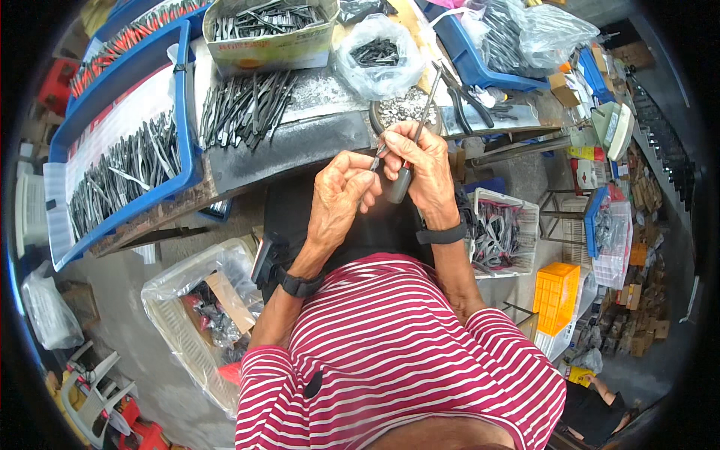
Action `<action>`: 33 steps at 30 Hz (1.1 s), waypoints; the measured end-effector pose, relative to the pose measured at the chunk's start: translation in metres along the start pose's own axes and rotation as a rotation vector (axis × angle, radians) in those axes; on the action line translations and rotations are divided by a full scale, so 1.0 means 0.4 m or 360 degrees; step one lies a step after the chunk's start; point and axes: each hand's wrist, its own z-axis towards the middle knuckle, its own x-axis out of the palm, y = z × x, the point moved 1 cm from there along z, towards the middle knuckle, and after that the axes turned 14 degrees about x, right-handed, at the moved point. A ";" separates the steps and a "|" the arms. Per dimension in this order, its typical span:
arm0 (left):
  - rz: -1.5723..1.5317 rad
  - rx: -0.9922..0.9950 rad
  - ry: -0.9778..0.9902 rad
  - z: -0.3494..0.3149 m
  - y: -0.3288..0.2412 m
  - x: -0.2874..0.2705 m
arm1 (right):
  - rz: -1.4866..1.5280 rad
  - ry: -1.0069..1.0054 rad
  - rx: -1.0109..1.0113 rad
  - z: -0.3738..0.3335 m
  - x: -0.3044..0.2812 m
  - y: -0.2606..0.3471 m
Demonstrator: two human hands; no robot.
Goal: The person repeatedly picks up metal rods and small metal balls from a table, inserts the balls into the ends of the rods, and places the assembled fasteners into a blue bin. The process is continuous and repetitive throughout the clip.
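Both hands meet over the near edge of the workbench. My left hand (pixel 341 196) pinches a slender dark metal piece (pixel 378 159) between thumb and fingertips. My right hand (pixel 421 166) is closed around a screwdriver (pixel 402 184), its dark handle hanging below the fingers and its long shaft pointing up and away. The right fingertips also reach the far end of the metal piece. Just beyond the hands sits a round dish (pixel 388 112) of small shiny parts. A pair of black-handled pliers (pixel 466 101) lies to its right.
Loose slim metal pieces (pixel 251 105) lie on the bench beside a blue tray (pixel 191 112) holding many more. Behind are a carton (pixel 270 56) and a clear bag (pixel 379 56) of dark parts. Below stand a lined crate (pixel 169 307), a white basket (pixel 529 217) and a yellow crate (pixel 556 298).
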 end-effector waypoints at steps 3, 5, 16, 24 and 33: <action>0.0005 -0.0019 -0.0027 -0.001 0.000 0.001 | -0.0005 -0.0015 0.0010 0.001 0.002 -0.002; 0.0010 -0.0024 -0.0039 -0.001 0.001 0.000 | -0.0010 -0.0012 0.0029 0.001 0.001 -0.003; -0.0059 -0.0028 -0.0075 -0.001 0.004 0.002 | -0.0129 -0.0065 0.0030 0.008 0.000 -0.009; -0.0148 -0.0015 -0.0111 -0.002 0.015 0.001 | -0.0383 -0.0170 -0.0110 0.003 0.010 -0.002; -0.0177 -0.0119 -0.0214 -0.008 0.015 0.000 | -0.0503 -0.0196 -0.0185 -0.005 0.019 -0.012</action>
